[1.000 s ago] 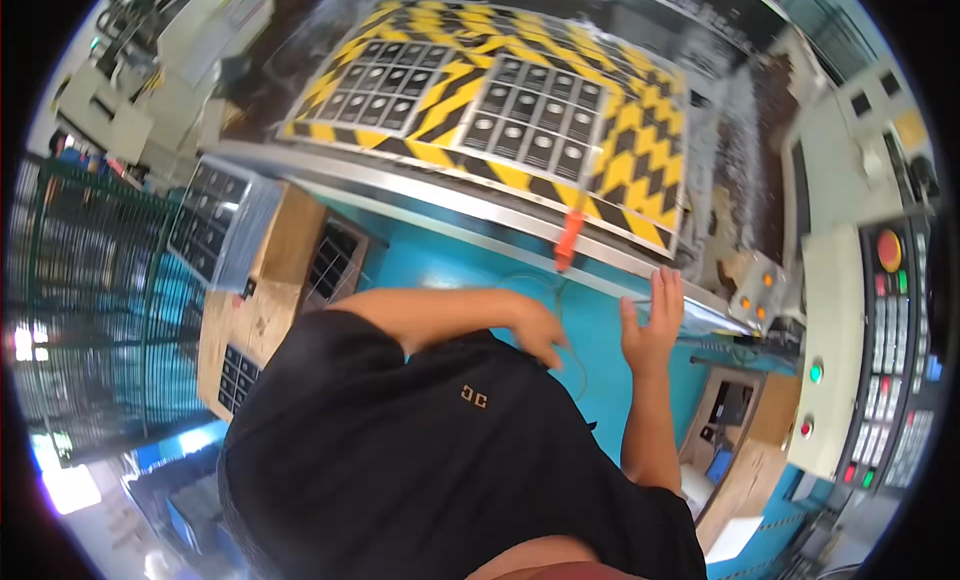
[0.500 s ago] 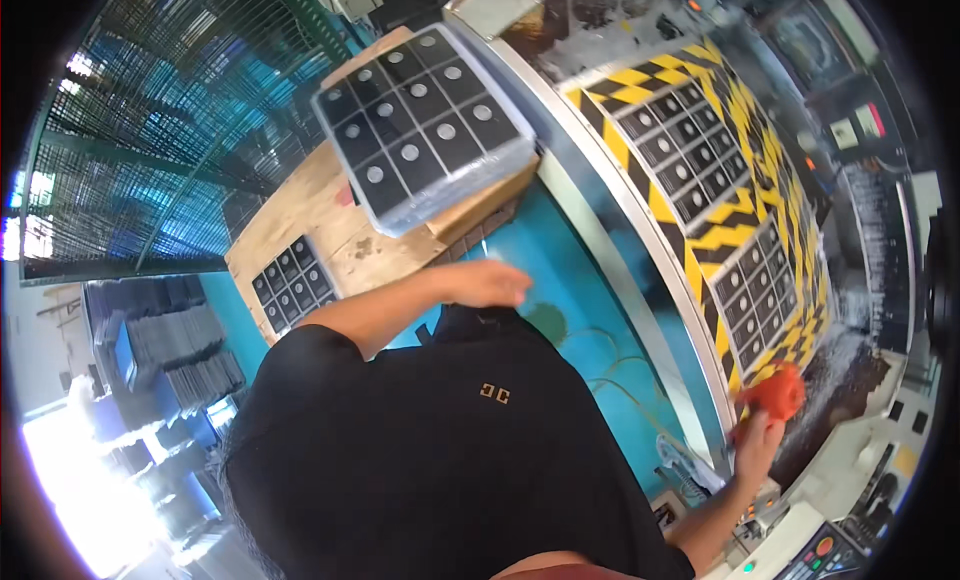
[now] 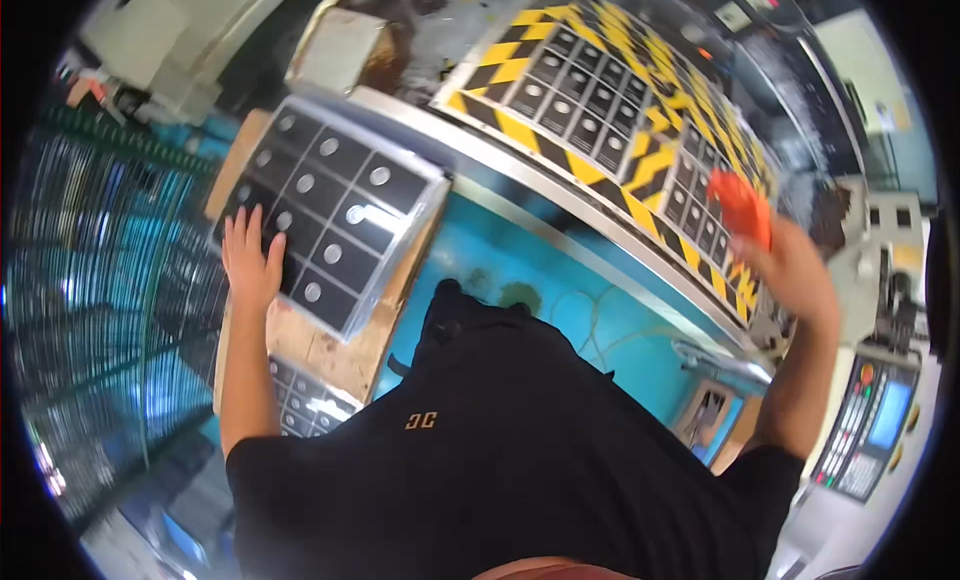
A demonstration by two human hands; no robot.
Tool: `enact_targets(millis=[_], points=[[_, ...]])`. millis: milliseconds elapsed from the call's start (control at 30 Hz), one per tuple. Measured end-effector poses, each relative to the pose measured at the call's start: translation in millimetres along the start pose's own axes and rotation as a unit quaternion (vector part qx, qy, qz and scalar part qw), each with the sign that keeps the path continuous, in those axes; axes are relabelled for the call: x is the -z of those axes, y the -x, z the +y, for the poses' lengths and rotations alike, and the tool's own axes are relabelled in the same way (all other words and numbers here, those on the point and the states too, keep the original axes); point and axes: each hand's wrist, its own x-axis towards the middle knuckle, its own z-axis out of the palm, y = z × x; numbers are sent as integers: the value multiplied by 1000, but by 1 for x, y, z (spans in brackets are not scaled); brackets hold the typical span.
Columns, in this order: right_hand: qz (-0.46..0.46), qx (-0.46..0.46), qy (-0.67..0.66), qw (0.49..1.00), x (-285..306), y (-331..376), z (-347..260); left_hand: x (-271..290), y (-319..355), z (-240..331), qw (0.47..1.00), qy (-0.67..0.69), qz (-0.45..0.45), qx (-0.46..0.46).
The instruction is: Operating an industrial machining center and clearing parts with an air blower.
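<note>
My left hand [image 3: 250,257] lies with outstretched fingers on the left edge of a stack of black sheets [image 3: 328,215]. Rows of round silvery spots mark the top sheet, and the stack's side looks clear and shiny. In my right hand [image 3: 795,270] is an orange-red object [image 3: 741,206], blurred, so its kind cannot be made out. It is held above the machine bed at the right. Two similar black sheets, a farther one [image 3: 583,95] and a nearer one [image 3: 697,192], lie on that bed within yellow-and-black striped tape [image 3: 655,165].
The stack rests on a wooden board [image 3: 335,355], where a smaller spotted sheet [image 3: 300,398] also lies. A metal rail [image 3: 560,205] edges the machine bed. A control panel [image 3: 868,425] stands at the lower right, and a wire rack [image 3: 100,280] at the left. The floor [image 3: 470,245] is turquoise.
My left hand has moved from in front of my body onto the black stack. My right hand has carried the orange-red object farther over the bed. The whole view has turned.
</note>
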Motion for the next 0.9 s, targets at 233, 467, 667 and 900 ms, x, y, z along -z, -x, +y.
enact_targets(millis=[233,467,667,900], points=[[32,38,260,964,13,-72,-74,-24,-5,4,1000,2,-7,0],[-91,-62,326,939,10,-112,-34,-23,3,-1,1000,-4,20,7],[100,-72,154,980,-39,-124,105,-24,-9,7,999,28,29,0],[144,6,-2,990,-126,-183,82,-25,-1,4,1000,1,20,9]])
